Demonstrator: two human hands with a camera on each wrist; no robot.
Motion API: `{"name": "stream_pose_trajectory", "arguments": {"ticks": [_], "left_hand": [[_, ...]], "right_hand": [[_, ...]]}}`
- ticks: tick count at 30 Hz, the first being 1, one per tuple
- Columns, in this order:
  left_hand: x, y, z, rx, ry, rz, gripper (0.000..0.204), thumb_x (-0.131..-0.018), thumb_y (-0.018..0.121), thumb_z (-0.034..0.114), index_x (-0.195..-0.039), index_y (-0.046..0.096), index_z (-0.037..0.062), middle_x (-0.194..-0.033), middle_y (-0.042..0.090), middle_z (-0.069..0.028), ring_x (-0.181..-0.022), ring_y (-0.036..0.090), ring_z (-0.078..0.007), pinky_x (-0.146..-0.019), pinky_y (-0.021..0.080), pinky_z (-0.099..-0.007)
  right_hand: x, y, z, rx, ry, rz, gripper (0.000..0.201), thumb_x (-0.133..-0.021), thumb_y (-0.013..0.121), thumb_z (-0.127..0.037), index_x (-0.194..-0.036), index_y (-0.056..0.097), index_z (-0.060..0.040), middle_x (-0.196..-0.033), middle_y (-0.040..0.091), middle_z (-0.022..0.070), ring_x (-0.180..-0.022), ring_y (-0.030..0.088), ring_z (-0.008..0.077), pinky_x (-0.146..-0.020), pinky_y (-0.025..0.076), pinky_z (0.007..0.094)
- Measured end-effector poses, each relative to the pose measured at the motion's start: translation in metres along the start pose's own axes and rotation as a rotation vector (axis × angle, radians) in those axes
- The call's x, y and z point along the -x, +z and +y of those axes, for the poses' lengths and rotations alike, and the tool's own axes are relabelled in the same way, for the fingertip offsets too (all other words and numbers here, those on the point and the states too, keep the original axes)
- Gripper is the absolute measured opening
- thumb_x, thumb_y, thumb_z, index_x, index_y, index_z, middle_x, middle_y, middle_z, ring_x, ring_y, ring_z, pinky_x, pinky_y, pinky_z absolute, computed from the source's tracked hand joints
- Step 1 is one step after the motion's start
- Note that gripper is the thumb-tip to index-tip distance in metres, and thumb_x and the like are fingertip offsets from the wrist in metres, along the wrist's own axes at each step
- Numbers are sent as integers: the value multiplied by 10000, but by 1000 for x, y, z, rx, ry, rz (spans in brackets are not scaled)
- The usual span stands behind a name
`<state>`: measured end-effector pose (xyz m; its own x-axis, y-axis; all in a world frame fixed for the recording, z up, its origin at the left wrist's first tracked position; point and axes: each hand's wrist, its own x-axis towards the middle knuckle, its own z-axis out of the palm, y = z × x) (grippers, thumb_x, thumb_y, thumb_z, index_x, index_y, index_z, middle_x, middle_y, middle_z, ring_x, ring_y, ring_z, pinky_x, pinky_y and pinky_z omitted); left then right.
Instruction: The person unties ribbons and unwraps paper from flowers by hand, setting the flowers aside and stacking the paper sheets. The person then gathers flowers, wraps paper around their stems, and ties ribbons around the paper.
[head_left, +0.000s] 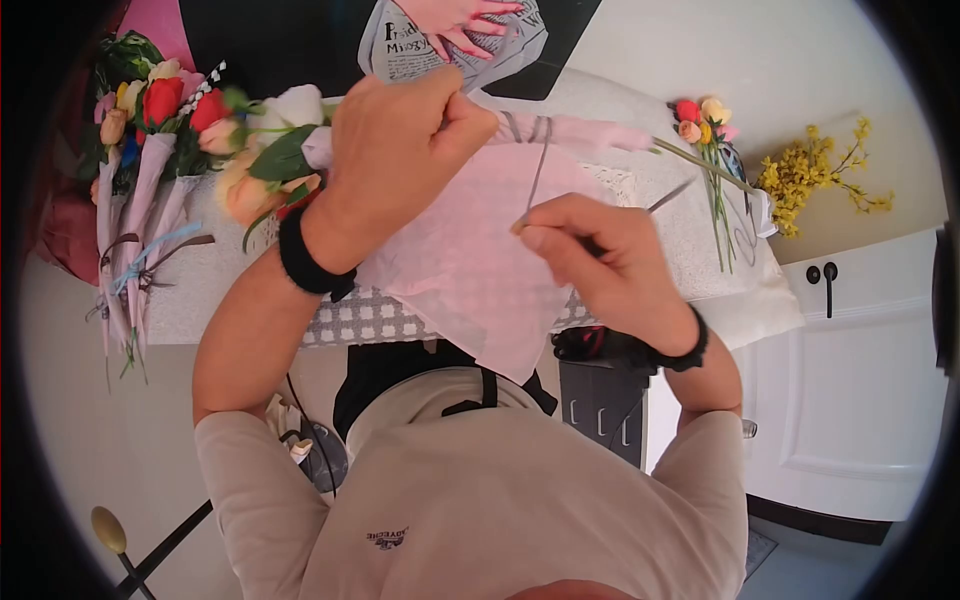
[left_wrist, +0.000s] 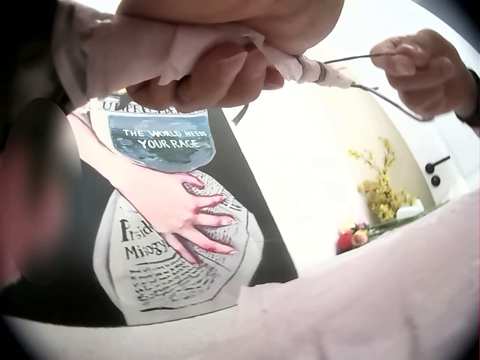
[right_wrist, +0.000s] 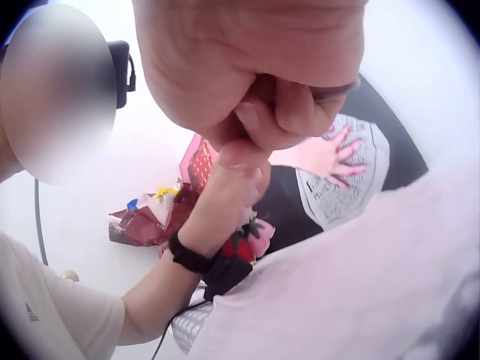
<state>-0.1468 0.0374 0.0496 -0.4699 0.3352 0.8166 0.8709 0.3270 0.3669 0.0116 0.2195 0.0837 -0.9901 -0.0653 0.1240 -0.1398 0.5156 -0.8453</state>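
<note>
A bouquet wrapped in pale pink paper (head_left: pixel 590 132) lies across the table, its blooms (head_left: pixel 290 115) at the left and stems to the right. My left hand (head_left: pixel 395 150) grips the wrapped part just beside the flowers; in the left wrist view its fingers (left_wrist: pixel 217 79) curl round the paper. A thin grey ribbon (head_left: pixel 541 170) loops round the wrapping right of that hand. My right hand (head_left: pixel 605 255) pinches the ribbon and holds it taut toward me, seen also in the left wrist view (left_wrist: pixel 424 71). A ribbon tail (head_left: pixel 672 195) sticks out beyond the right hand.
Pink sheet paper (head_left: pixel 480 250) hangs over the table's front edge. Several wrapped flowers (head_left: pixel 150 200) lie at the left. Small loose flowers (head_left: pixel 712 150) and yellow blossoms (head_left: pixel 810 180) are at the right. A dark printed picture (head_left: pixel 280 50) stands behind; a white door (head_left: pixel 860 350) is at the right.
</note>
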Motion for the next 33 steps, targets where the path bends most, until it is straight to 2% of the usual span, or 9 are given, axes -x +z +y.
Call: {"name": "stream_pose_trajectory", "arguments": {"ticks": [5, 8, 10, 14, 16, 23, 29, 31, 33], "left_hand": [[-1, -2, 2, 316, 49, -53, 262, -791, 705, 115, -670, 479, 65, -557, 458, -113, -514, 489, -353, -571, 366, -414], [0, -2, -10, 370, 186, -204, 267, -778, 702, 107, -671, 461, 62, -557, 447, -109, -520, 470, -353, -563, 358, -417], [2, -3, -14, 355, 202, -454, 182, -778, 631, 72, -719, 460, 45, -628, 464, -126, -615, 447, -318, -620, 353, -414], [6, 3, -14, 115, 266, -480, 176, -776, 669, 109, -707, 514, 63, -601, 508, -114, -588, 513, -323, -630, 369, -415], [7, 8, -7, -72, 260, -248, 187, -777, 707, 154, -705, 549, 86, -579, 546, -86, -564, 558, -315, -640, 381, -418], [3, 9, -8, -209, 238, -53, 223, -784, 736, 182, -673, 563, 96, -540, 562, -82, -524, 569, -296, -607, 385, -419], [4, 2, 5, -3, 31, -9, 262, -789, 721, 126, -664, 494, 91, -552, 505, -87, -523, 531, -309, -610, 375, -402], [4, 0, 2, 460, 52, -229, 183, -795, 622, 62, -711, 460, 69, -581, 446, -62, -568, 402, -299, -639, 348, -395], [6, 0, 0, 515, 103, -309, 183, -780, 616, 61, -713, 446, 66, -588, 433, -64, -584, 379, -303, -640, 351, -396]], "right_hand": [[-16, 9, 27, -213, -11, -55, 119, -1044, 657, -105, -1040, 733, -14, -702, 625, -17, -624, 536, 51, -568, 432, 256], [-31, -22, 31, -130, 0, -6, 123, -1026, 686, -111, -1021, 735, 1, -709, 629, -23, -629, 517, 47, -563, 415, 252], [-32, -37, 23, -47, 72, -16, 133, -1000, 717, -116, -996, 737, 16, -710, 632, -36, -619, 506, 48, -564, 408, 249], [-16, -43, -4, 115, 90, -33, 129, -985, 731, -121, -969, 736, 7, -687, 615, -29, -616, 514, 39, -553, 407, 255], [-8, -31, -12, 205, 36, -47, 99, -985, 710, -105, -964, 722, -8, -665, 615, 13, -575, 534, 76, -536, 427, 281], [6, 1, 0, 263, -50, 20, 106, -1039, 647, -52, -1049, 717, 26, -770, 682, 24, -647, 606, 80, -604, 492, 253], [-7, 20, 24, -31, -77, -32, 122, -1027, 653, -96, -1062, 737, -15, -801, 697, 67, -616, 617, 133, -594, 494, 279], [-13, 12, 19, 12, -42, -82, 135, -1028, 662, -114, -1058, 743, -11, -787, 688, 46, -622, 594, 107, -593, 478, 264], [-19, 2, 21, 54, 1, -133, 151, -1028, 671, -133, -1055, 750, -8, -773, 679, 26, -629, 571, 82, -591, 462, 249]]}}
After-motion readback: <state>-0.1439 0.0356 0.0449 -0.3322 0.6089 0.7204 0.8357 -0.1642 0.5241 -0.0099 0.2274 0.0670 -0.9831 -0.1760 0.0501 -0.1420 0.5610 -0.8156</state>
